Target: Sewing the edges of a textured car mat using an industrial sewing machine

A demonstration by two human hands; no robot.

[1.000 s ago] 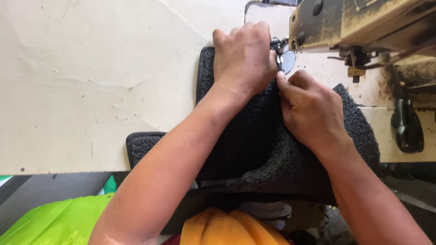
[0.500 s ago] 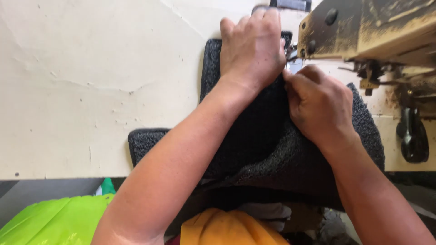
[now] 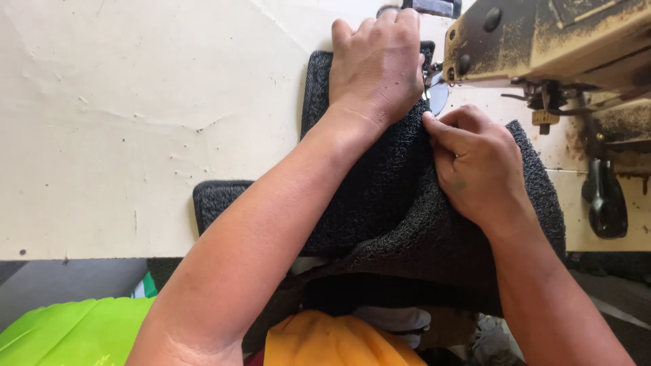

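From the head view I see a black mat [image 3: 380,203] with a coarse, looped texture and rounded corners, lying on a cream, scuffed desk [image 3: 122,122] and folding over its near edge. My left hand [image 3: 377,64] lies flat on the mat's far end, fingers together and extended, pressing it down. My right hand [image 3: 475,163] sits just beside it, fingers curled, pinching the mat's raised edge. Just beyond both hands stands a worn, yellowish sewing machine [image 3: 542,41], its metal foot between them. Below my forearms are orange cloth [image 3: 319,342] and bright green fabric [image 3: 68,332].
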